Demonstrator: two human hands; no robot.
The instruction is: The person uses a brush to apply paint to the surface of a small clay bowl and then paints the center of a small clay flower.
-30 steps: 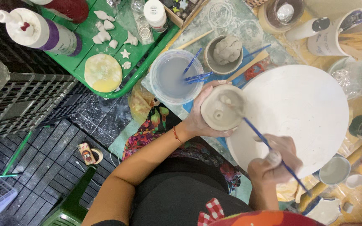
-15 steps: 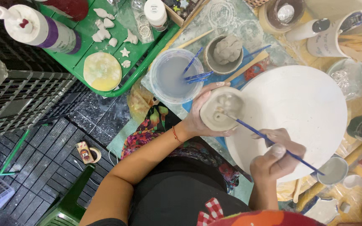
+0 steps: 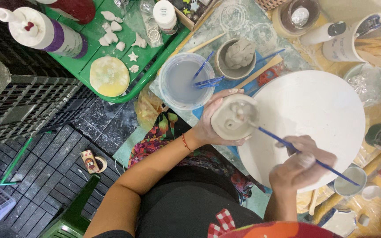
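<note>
Above the near edge of a round white board [image 3: 314, 119], the left hand [image 3: 212, 125] is wrapped around a small grey clay cup [image 3: 234, 117]. The right hand [image 3: 298, 169] pinches a blue-handled brush [image 3: 305, 156], its tip inside the cup. Beyond the left hand stand a tub of cloudy water [image 3: 182, 81] and a bowl of clay [image 3: 238, 57]; farther left, a green tray [image 3: 111, 39] holds a purple-banded white bottle [image 3: 45, 33].

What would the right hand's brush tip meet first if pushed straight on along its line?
The right hand aims its blue brush up-left into the clay cup held by the left hand. It probably touches the cup already; depth is unclear.
</note>
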